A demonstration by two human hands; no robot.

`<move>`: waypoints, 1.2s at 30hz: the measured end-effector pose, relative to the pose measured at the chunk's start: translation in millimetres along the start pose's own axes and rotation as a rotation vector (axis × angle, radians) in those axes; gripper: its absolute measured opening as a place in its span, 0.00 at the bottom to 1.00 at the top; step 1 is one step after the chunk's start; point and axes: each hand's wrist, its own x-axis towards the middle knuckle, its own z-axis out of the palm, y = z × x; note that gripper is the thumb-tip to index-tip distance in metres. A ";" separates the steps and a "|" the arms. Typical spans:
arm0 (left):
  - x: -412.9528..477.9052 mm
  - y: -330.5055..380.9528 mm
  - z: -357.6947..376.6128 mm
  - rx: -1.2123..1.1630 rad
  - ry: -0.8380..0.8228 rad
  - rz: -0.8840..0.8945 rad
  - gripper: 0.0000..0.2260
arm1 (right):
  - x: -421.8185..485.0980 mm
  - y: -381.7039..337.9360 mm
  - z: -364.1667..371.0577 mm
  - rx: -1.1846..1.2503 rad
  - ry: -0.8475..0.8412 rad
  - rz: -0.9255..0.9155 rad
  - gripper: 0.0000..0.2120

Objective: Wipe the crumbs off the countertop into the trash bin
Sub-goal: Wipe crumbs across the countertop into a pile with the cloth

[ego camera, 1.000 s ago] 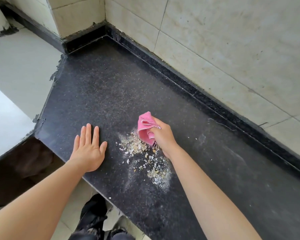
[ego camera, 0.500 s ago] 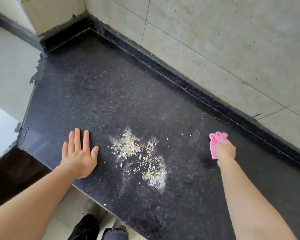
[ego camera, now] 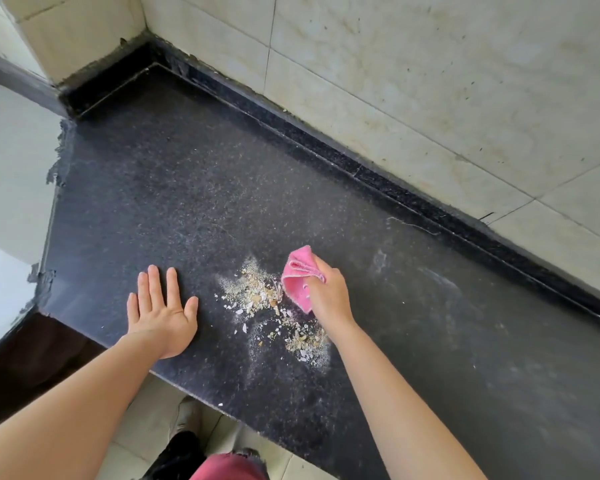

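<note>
At the left of the frame the dark speckled stone desk (ego camera: pixel 174 188) ends in a chipped edge, with pale floor beyond it. Low and left of centre, the left hand (ego camera: pixel 161 311) lies flat on the desk, palm down, fingers spread and holding nothing; it looks to be bracing the body.

Just to its right, near the frame's centre, sits the scatter of pale beige crumbs and fine dust (ego camera: pixel 274 310). It runs in 2 loose patches: 1 beside the cloth and 1 lower, closer to the desk's front edge.

Right of centre, the right hand (ego camera: pixel 328 294) is closed around a bunched pink microfibre cloth (ego camera: pixel 300 277), which presses on the desk and touches the upper right side of the crumbs. Further right the desk shows only faint smears, with a black stone upstand and cream wall tiles (ego camera: pixel 430 81) behind it.

The step in hand appears to be gathering: the cloth is herding the crumbs into 1 pile, and nothing looks to have left the desk yet.

No trash bin is in view. Below the front edge only tiled floor, a dark shoe and red fabric show. The next move likely calls for sweeping the lower patch in with the upper one, then drawing the pile to the front edge, where a bin or a cupped left hand must wait beneath.
</note>
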 end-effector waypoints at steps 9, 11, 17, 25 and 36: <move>2.2 -0.1 3.6 -0.028 -0.004 0.013 0.31 | 75.1 6.2 -90.2 -0.077 0.225 0.276 0.16; 3.1 -1.3 6.2 -0.034 0.006 0.020 0.31 | 87.0 11.7 -86.0 -0.243 0.227 0.233 0.12; 3.5 -2.4 6.9 -0.034 0.007 0.033 0.31 | 62.5 28.7 -47.4 -1.078 0.303 -0.280 0.17; 3.0 -2.8 7.1 -0.049 0.019 0.030 0.31 | 69.9 39.7 -52.1 -1.210 0.263 -0.316 0.23; 1.2 -2.5 6.7 -0.063 0.018 0.048 0.31 | 52.7 -3.2 17.8 -1.039 0.016 -0.520 0.16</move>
